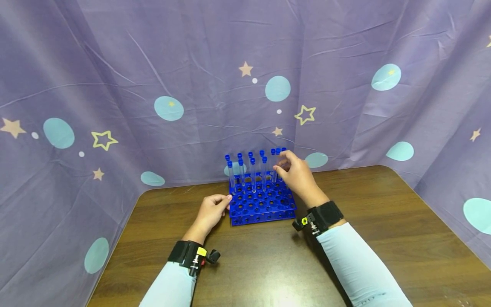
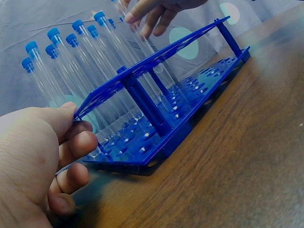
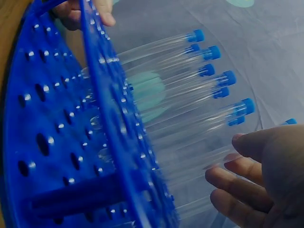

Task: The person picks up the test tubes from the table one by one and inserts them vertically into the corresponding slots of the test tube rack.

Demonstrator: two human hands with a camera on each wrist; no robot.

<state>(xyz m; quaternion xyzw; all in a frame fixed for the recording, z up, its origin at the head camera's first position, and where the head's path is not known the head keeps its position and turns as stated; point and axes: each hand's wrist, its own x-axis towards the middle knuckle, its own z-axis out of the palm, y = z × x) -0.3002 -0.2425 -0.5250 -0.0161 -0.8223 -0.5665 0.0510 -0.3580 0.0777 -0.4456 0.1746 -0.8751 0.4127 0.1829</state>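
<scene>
A blue test tube rack (image 1: 262,208) with two perforated tiers stands on the table. Clear test tubes (image 1: 254,177) with blue caps rise from its rear holes, several of them in two rows. My left hand (image 1: 212,209) pinches the left edge of the rack's upper tier between thumb and index finger, as the left wrist view (image 2: 35,156) shows. At the back right, my right hand (image 1: 297,172) has its thumb and index finger around the upper part of a capped test tube (image 1: 275,170). Its other fingers are bent beside that tube. The palm partly hides the rearmost tubes.
The rack stands on a brown wooden table (image 1: 245,264), toward its far edge. A purple curtain (image 1: 215,85) with stars and round shapes hangs behind and at both sides. The rack's front holes (image 1: 264,202) hold no tubes.
</scene>
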